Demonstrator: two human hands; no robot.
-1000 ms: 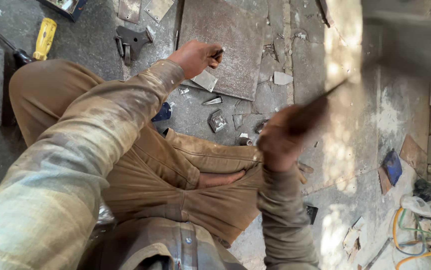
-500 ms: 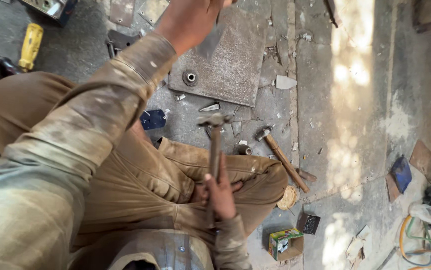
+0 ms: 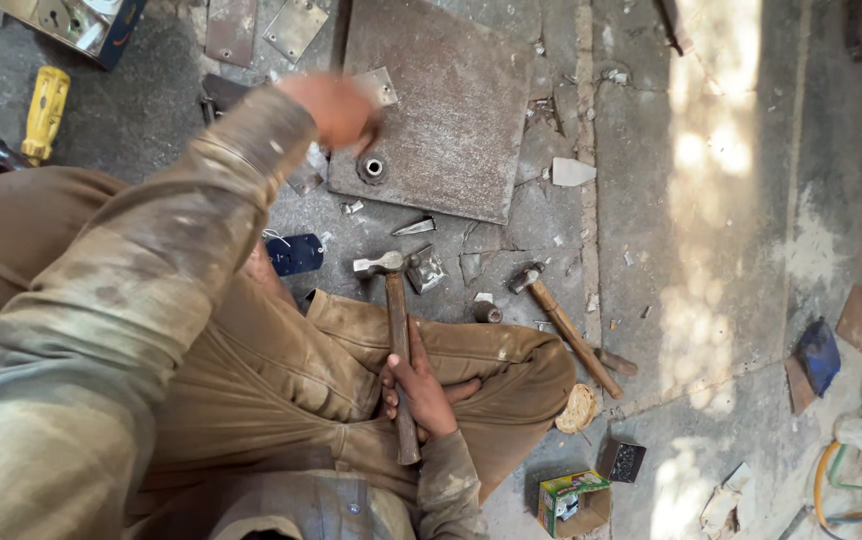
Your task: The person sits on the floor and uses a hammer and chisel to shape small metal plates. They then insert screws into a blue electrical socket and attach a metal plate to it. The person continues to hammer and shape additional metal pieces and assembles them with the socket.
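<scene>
The right hand (image 3: 421,395) grips a hammer (image 3: 396,330), fingers wrapped round its handle, head resting at twelve o'clock. The left hand (image 3: 336,105) reaches the steel plate (image 3: 451,110); fingers blurred, cannot tell. No blow underway.

Left hand (image 3: 336,108) motion-blurred, grip unclear
</scene>
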